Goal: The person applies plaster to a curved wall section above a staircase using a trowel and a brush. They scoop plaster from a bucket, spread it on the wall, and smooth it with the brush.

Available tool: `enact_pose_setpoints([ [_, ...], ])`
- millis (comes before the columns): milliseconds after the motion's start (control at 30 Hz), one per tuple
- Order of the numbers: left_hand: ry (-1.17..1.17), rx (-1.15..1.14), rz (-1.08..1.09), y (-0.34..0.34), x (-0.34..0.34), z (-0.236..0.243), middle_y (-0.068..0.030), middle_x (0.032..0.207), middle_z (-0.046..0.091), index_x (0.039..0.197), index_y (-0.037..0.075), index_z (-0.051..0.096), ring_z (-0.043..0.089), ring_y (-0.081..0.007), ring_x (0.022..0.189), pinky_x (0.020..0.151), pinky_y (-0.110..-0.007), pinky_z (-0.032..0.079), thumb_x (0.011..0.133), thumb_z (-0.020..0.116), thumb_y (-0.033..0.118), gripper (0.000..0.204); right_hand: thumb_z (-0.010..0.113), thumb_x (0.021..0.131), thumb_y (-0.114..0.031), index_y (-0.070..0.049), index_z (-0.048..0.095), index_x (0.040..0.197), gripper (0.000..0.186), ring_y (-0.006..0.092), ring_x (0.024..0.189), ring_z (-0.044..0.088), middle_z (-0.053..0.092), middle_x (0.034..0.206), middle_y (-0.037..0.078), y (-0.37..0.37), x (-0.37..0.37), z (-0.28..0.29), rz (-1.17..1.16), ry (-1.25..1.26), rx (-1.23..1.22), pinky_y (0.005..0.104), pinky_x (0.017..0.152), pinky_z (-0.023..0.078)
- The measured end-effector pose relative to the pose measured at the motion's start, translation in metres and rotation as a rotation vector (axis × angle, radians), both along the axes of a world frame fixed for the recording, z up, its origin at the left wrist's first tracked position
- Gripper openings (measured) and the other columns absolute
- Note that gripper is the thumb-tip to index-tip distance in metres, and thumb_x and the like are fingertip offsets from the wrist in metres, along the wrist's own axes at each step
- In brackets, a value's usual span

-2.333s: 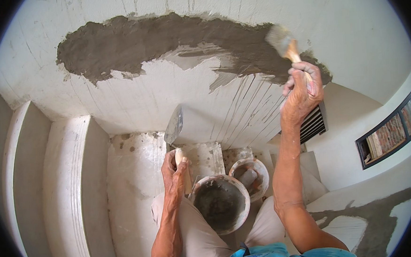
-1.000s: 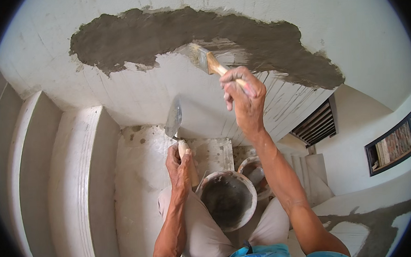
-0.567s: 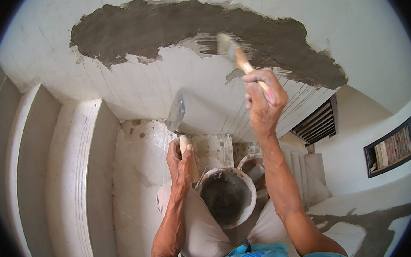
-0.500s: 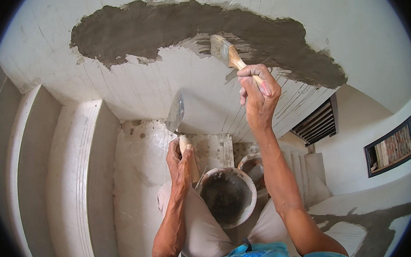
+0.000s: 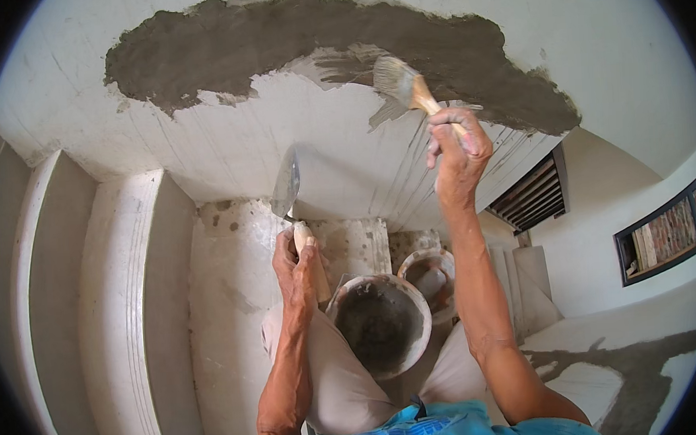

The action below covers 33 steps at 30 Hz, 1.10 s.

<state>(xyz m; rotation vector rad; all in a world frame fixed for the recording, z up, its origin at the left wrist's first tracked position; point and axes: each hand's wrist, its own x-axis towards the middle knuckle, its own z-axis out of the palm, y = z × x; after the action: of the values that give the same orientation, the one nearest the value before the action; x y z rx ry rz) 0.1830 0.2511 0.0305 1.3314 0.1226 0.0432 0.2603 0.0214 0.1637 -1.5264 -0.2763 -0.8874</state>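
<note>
My right hand is closed round the wooden handle of a paintbrush. The brush's pale bristles lie against the lower edge of a long grey patch of wet mortar on the white wall. Brush streaks show in the mortar left of the bristles. Lower down, my left hand grips the wooden handle of a trowel, its metal blade pointing up, a little out from the wall. Between my knees stands a bucket with dark grey contents.
Behind the bucket, toward the wall, is a second, smaller bucket. Steps rise along the left side. A slatted opening and a dark-framed window lie at the right. Another mortar patch shows at lower right.
The brush in my right hand has swept right along the mortar's lower edge, leaving streaks behind it. My left hand with the trowel has shifted slightly left; the whole view has also moved a little.
</note>
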Motion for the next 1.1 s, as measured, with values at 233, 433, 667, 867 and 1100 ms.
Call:
enact_pose_setpoints([
  [233, 0.015, 0.021, 0.013, 0.003, 0.0, 0.005, -0.0091, 0.092, 0.062, 0.134, -0.002, 0.047, 0.061, -0.0149, 0.07, 0.054, -0.029, 0.053, 0.095, 0.064, 0.03, 0.053, 0.059, 0.086, 0.002, -0.001, 0.067, 0.086, 0.008, 0.0069, 0.061, 0.048, 0.056, 0.077, 0.001, -0.02, -0.032, -0.021, -0.343, -0.003, -0.123, 0.0238, 0.052, 0.037],
  [433, 0.029, 0.003, 0.002, 0.0, 0.0, 0.006, -0.0093, 0.094, 0.062, 0.133, -0.003, 0.046, 0.061, -0.0152, 0.071, 0.054, -0.03, 0.052, 0.095, 0.063, 0.03, 0.053, 0.059, 0.09, -0.002, -0.002, 0.067, 0.088, 0.008, 0.0051, 0.059, 0.048, 0.056, 0.08, 0.0, -0.004, -0.011, -0.037, 0.056, 0.159, -0.07, 0.0231, 0.049, 0.036],
  [667, 0.013, 0.013, 0.012, 0.002, 0.0, 0.003, -0.0094, 0.091, 0.063, 0.133, -0.003, 0.047, 0.061, -0.0151, 0.07, 0.054, -0.029, 0.053, 0.095, 0.065, 0.029, 0.052, 0.063, 0.085, 0.002, -0.002, 0.068, 0.086, 0.006, 0.0075, 0.058, 0.048, 0.056, 0.079, 0.002, -0.038, -0.034, -0.046, -0.331, 0.014, -0.064, 0.0251, 0.051, 0.036],
  [867, 0.011, 0.025, 0.01, 0.001, 0.002, -0.003, -0.0096, 0.091, 0.063, 0.131, -0.003, 0.048, 0.06, -0.0149, 0.069, 0.053, -0.029, 0.053, 0.095, 0.065, 0.028, 0.05, 0.064, 0.081, 0.005, -0.002, 0.067, 0.084, 0.008, 0.0123, 0.066, 0.048, 0.052, 0.075, 0.003, -0.018, -0.007, -0.044, 0.064, 0.055, -0.476, 0.0316, 0.059, 0.039],
  [1100, 0.011, 0.012, 0.008, 0.003, 0.0, -0.001, -0.0103, 0.091, 0.063, 0.132, -0.004, 0.047, 0.06, -0.015, 0.069, 0.053, -0.029, 0.053, 0.096, 0.065, 0.026, 0.05, 0.067, 0.076, 0.008, -0.006, 0.068, 0.084, 0.016, 0.0153, 0.063, 0.052, 0.052, 0.075, 0.004, -0.031, -0.016, -0.042, -0.21, -0.141, -0.514, 0.0311, 0.055, 0.04],
])
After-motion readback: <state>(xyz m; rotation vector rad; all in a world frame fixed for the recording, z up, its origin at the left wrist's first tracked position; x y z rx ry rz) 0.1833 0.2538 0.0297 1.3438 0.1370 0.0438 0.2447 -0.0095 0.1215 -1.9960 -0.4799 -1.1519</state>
